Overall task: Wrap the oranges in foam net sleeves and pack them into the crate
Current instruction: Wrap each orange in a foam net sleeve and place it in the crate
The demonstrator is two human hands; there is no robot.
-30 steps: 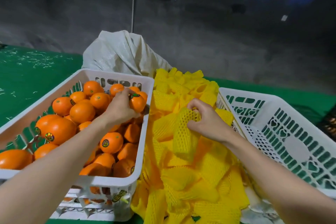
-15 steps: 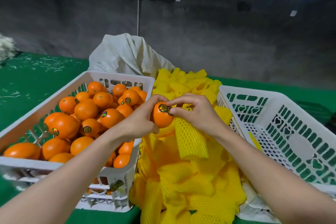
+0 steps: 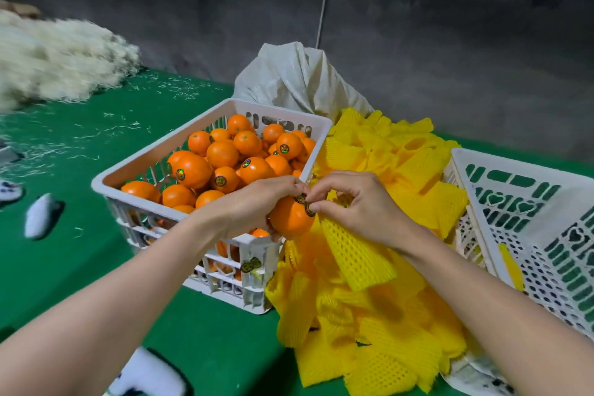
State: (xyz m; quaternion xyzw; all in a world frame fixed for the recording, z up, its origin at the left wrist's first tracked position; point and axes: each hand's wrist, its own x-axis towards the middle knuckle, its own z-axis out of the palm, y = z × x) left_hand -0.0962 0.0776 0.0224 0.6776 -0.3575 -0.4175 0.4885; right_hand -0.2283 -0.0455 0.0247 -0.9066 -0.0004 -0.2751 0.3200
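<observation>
At frame centre the left hand (image 3: 257,207) has its grip closed round an orange (image 3: 289,220). The right hand (image 3: 361,209) pinches a foam net sleeve (image 3: 353,255), seemingly at its mouth. Stretch it wide before pushing the fruit in.

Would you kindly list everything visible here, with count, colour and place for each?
oranges: many, orange, piled in the left crate
held orange: one, orange, over that crate's near right corner
left crate: one, white, left of the sleeves
right crate: one, white, at the right edge
held sleeve: one, yellow, hanging beside the held orange
sleeves: a heap, yellow, between the crates
sack: one, off-white, behind the sleeves
cloth: one, green, under it all
fibre heap: one, pale, far left
blurred objects: at least three, white, on the cloth; unidentifiable
left hand: one, grips the held orange
right hand: one, pinches the held sleeve's top
</observation>
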